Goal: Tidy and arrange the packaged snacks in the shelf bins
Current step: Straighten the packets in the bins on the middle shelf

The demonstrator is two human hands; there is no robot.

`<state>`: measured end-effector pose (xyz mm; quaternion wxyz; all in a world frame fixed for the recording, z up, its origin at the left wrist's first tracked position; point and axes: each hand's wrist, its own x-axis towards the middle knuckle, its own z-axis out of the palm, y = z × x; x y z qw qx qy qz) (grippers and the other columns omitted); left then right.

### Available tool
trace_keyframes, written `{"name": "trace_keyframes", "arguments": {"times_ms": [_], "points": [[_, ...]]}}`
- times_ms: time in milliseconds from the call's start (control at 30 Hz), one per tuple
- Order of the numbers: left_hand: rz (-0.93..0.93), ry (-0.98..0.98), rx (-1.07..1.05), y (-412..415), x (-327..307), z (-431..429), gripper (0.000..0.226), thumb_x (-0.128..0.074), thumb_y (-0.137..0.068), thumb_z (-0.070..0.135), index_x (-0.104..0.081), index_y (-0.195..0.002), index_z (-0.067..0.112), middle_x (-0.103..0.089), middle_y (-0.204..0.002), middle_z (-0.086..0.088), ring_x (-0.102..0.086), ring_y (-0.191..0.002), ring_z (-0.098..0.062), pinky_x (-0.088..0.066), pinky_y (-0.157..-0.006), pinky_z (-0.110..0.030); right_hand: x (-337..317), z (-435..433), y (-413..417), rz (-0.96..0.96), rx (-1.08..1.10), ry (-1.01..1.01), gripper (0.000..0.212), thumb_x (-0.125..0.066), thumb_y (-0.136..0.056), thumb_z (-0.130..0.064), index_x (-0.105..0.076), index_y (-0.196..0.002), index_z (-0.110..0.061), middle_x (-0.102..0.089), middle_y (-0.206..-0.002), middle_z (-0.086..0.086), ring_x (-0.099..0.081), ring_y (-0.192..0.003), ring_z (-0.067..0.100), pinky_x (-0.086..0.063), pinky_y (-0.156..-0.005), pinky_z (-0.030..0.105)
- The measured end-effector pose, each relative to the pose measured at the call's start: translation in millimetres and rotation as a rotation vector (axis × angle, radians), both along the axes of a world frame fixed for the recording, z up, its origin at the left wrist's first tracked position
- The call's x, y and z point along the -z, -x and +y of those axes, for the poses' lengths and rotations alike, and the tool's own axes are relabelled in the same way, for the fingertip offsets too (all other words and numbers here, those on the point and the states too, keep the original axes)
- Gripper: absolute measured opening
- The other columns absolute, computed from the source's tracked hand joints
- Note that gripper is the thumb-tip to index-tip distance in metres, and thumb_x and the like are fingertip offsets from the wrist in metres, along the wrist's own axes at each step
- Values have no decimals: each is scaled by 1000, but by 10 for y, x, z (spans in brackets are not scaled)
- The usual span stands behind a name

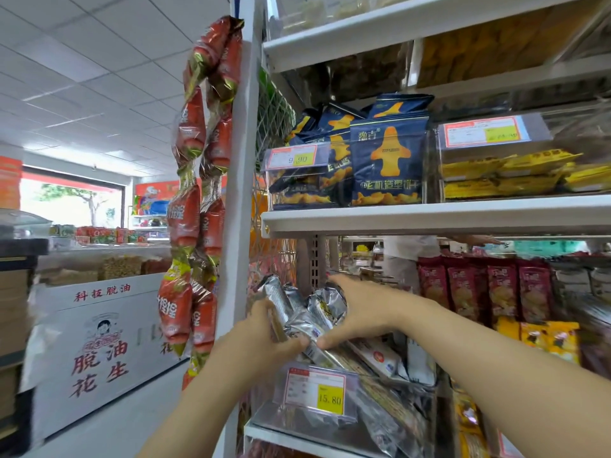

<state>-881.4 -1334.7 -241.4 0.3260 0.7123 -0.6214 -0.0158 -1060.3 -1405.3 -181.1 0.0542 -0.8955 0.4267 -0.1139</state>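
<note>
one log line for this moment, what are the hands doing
left hand: grips silver packets | right hand: grips same bundle | where: over clear bin | status: not set down

Both bare forearms are raised from the lower frame and angled inward. The left hand (261,328) is curled round silver packets (307,319) from the left, thumb underneath. The right hand (360,309) is clasped over them from the right, fingers spread on top, thumb below. The thumb tips are nearly met.
</note>
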Motion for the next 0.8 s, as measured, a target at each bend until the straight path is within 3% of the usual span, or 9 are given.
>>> {"name": "trace_keyframes", "arguments": {"times_ms": [100,233,367,567,700,800], "points": [[44,-38,85,68,-31,-45,91,-63,-83,54,-12,-148,17,-49,-139,-9,-50,-123,-22,-41,-86,-24,-4,-43,-8,20,13,-37,123,-76,-66,-61,5,-152,-25,-12,-160,-2,-23,-143,23,-29,-113,37],[163,-76,183,73,-58,-81,107,-66,-83,50,11,-151,20,-31,-154,-7,-39,-135,-21,-34,-93,-23,25,-78,-2,-6,0,-28,126,-78,-62,-61,4,-152,-28,-15,-159,-3,-25,-142,21,-29,-113,35],[254,-87,248,65,-89,-107,114,-67,-79,53,20,-149,28,-26,-156,-5,-37,-136,-21,-33,-103,-28,64,-82,65,-128,-50,-41,123,-81,-61,-57,-2,-152,-30,-15,-158,-6,-26,-141,16,-28,-112,30],[362,135,383,12,-69,-228,124,-74,-59,62,11,-148,42,-20,-148,16,-32,-135,-9,-29,-109,-27,50,-63,78,-330,-73,-90,109,-81,-66,-48,-13,-150,-31,-34,-150,-1,-39,-133,17,-37,-105,31],[244,195,350,12,-120,-200,95,-72,-78,41,-8,-149,41,-31,-149,10,-32,-131,-4,-33,-102,-22,79,-29,30,-399,-99,-104,100,-80,-69,-45,-22,-148,-28,-42,-142,-1,-46,-118,10,-40,-95,25],[169,207,304,24,-73,-161,71,-67,-83,43,-29,-142,37,-34,-143,14,-38,-118,3,-38,-89,-13,59,9,45,-326,-96,-83,93,-78,-69,-50,-27,-145,-30,-42,-141,-4,-45,-122,10,-39,-93,24]]}}
